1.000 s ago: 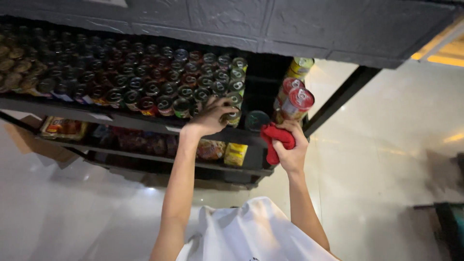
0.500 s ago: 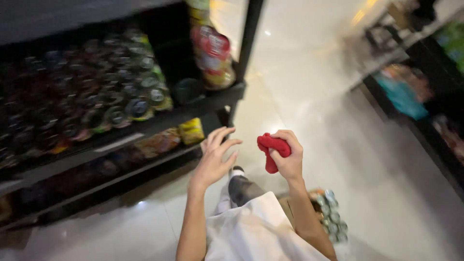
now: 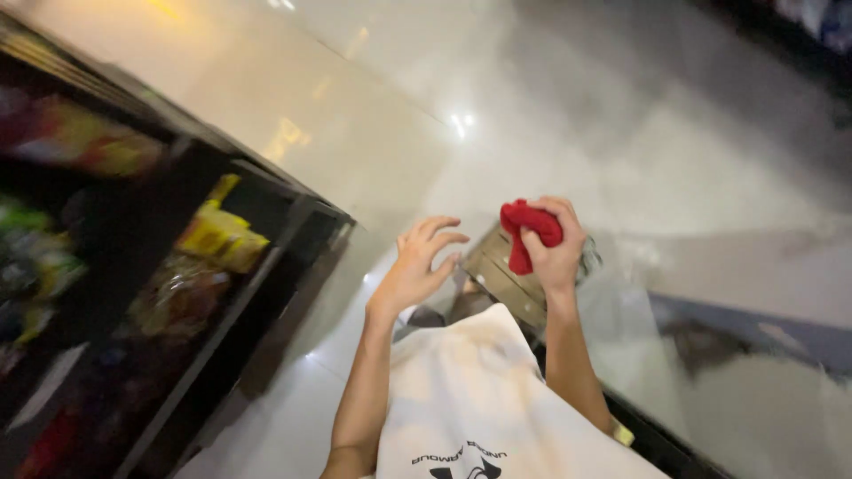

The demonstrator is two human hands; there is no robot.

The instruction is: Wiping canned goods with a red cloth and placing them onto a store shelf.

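My right hand (image 3: 557, 248) is closed around a crumpled red cloth (image 3: 525, 229), held up in front of me above the floor. Beside it, my left hand (image 3: 419, 266) is empty, fingers spread and curled, apart from the cloth. Both hands hover over a cardboard box (image 3: 506, 275) on the floor below. A black shelf unit (image 3: 240, 293) stands to the left, away from both hands. The picture is blurred by motion.
The shelf carries yellow packets (image 3: 220, 235) and other blurred packaged goods (image 3: 177, 297). A glossy light tiled floor (image 3: 373, 133) stretches ahead. My white shirt (image 3: 479, 408) fills the lower middle. A dark edge (image 3: 657, 439) runs along the lower right.
My view has swung right, away from the shelf of cans, toward the floor. My left hand came off the cans and hangs free. The right hand keeps the red cloth.
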